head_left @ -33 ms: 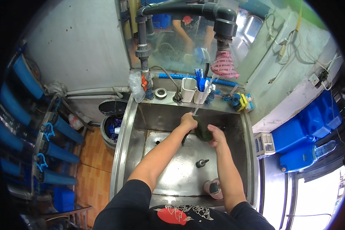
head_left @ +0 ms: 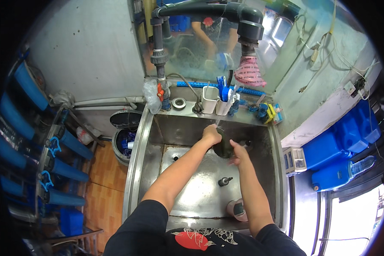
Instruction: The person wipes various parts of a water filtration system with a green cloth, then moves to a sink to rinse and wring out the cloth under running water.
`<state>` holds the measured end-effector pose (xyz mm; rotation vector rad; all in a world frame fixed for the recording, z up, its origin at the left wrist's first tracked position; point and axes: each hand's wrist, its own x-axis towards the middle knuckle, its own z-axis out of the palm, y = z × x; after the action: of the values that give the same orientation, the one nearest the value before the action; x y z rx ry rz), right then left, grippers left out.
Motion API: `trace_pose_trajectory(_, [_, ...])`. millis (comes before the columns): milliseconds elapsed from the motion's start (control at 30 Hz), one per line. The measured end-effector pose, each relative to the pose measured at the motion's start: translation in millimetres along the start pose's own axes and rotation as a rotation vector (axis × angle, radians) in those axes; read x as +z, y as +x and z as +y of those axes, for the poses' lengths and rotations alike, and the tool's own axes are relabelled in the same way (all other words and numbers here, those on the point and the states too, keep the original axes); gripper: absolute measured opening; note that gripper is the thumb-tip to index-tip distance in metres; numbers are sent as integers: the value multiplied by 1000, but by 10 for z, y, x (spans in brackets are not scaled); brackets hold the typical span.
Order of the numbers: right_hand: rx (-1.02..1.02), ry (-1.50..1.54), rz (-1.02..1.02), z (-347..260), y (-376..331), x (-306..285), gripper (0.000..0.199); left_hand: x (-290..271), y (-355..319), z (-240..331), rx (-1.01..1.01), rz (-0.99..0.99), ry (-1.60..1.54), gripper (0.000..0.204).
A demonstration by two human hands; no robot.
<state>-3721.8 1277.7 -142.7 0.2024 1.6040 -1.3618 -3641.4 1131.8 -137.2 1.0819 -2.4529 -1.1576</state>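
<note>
My left hand (head_left: 210,135) is closed on the upper left part of a dark green rounded object (head_left: 222,147) in the sink; I cannot make out its exact kind. A thin stream of water (head_left: 218,122) falls from above beside that hand. My right hand (head_left: 239,154) is at the object's right side with thumb and fingers apart; whether it touches is hard to tell. On the sink (head_left: 187,192) floor lies a small black nozzle-like piece (head_left: 223,182). Nearer to me stands a pink and dark container (head_left: 236,210), beside my right forearm.
Two white holders (head_left: 209,100) with blue brushes (head_left: 223,87) stand on the back ledge. Grey pipes (head_left: 158,55) with an orange valve handle (head_left: 160,91) rise at the back left. A lidded bin (head_left: 120,143) stands left of the sink, blue jerrycans (head_left: 328,147) to the right.
The dark green object has shifted slightly left and tilted. My right hand has moved a little left and down along it, its fingers turned lower.
</note>
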Motion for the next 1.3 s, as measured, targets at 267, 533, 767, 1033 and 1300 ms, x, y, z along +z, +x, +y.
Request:
trace_pose_trajectory(267, [-10, 575, -643, 95, 126, 477, 65, -387, -330, 344, 452, -191, -111, 39])
trace_pose_trajectory(533, [-185, 621, -306, -491, -296, 1005, 20, -564, -252, -214, -279, -109, -1748, 41])
trace_pose_trajectory(767, [-352, 574, -265, -487, -537, 1079, 29, -327, -245, 67, -113, -163, -2229, 48])
trace_pose_trajectory(1033, [-198, 616, -536, -115, -404, 769, 41, -512, -56, 496, 308, 176, -1084, 50])
trace_pose_trajectory(1300, [-296, 720, -814, -564, -332, 868, 40, -650, -647, 466, 572, 166, -761, 30])
